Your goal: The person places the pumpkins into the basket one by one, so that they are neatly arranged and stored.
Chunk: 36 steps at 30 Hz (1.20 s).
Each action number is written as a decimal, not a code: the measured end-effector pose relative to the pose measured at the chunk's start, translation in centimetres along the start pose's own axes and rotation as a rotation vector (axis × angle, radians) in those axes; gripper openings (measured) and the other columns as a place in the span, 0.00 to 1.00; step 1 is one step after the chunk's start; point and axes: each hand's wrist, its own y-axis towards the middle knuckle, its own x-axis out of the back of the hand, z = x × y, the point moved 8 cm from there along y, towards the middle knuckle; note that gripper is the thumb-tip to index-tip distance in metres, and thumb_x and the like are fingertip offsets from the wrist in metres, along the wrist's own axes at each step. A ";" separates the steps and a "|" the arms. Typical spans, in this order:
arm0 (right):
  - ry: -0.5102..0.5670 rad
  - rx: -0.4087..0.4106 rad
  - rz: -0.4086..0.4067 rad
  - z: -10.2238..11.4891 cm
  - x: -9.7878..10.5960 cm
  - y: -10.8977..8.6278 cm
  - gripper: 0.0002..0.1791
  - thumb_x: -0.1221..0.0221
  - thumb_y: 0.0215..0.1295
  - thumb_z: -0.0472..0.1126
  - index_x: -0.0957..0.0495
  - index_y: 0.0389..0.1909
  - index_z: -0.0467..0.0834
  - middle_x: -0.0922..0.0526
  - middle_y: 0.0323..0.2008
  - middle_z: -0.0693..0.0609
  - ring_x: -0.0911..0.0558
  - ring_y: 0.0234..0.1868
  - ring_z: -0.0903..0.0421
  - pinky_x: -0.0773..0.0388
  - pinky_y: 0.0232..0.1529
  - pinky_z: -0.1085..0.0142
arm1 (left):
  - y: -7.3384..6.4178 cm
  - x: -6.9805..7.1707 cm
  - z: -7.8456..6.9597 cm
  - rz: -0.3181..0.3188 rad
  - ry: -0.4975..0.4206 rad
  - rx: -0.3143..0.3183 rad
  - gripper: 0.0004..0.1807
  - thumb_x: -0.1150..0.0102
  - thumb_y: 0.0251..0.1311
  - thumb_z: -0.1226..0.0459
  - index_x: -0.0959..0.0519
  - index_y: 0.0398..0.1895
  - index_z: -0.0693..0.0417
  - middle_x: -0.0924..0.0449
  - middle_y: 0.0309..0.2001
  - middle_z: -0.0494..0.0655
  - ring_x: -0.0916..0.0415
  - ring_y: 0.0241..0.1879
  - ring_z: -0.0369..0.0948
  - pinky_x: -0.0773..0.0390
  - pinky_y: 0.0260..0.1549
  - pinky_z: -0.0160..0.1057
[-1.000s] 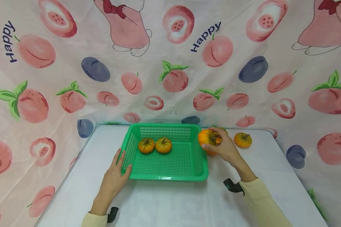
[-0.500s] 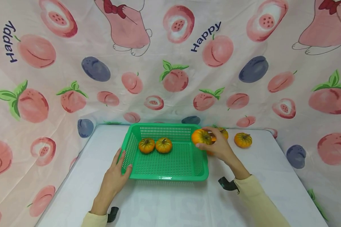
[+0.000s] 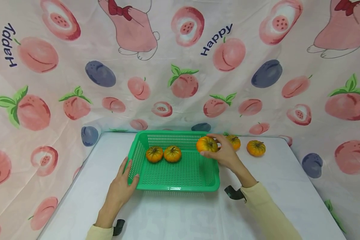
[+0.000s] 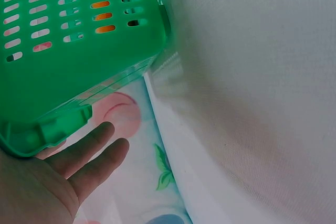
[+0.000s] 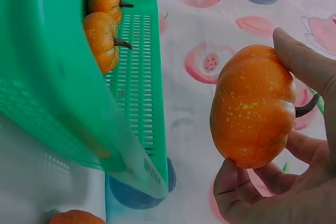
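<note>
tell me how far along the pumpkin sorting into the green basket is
Done: two pumpkins lie inside the green basket. In hand: the right hand holds a third pumpkin over the basket's right rim; the left hand steadies the near-left corner. Left: two pumpkins on the table.

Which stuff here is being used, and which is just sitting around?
In use:
right hand gripping a mini pumpkin
left hand on the green basket
two pumpkins in the basket

Lying about:
two pumpkins on the table
fruit-print cloth
</note>
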 end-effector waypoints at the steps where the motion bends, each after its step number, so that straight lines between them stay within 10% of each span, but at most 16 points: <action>1: -0.002 0.003 0.000 0.1 -0.1 0.1 0.41 0.27 0.51 0.53 0.30 0.66 0.45 0.30 0.65 0.43 0.31 0.59 0.45 0.28 0.52 0.54 | 0.0 0.0 0.0 0.002 0.000 0.001 0.38 0.51 0.71 0.50 0.47 0.78 0.56 0.54 0.79 0.53 0.21 0.51 0.62 0.20 0.42 0.57; 36: -0.116 -0.133 0.120 0.9 -4.4 3.4 0.42 0.29 0.53 0.56 0.30 0.67 0.45 0.31 0.68 0.43 0.29 0.65 0.42 0.30 0.63 0.45 | -0.1 0.1 -0.1 0.017 -0.011 0.008 0.38 0.52 0.71 0.50 0.48 0.78 0.56 0.55 0.79 0.54 0.23 0.55 0.64 0.20 0.42 0.58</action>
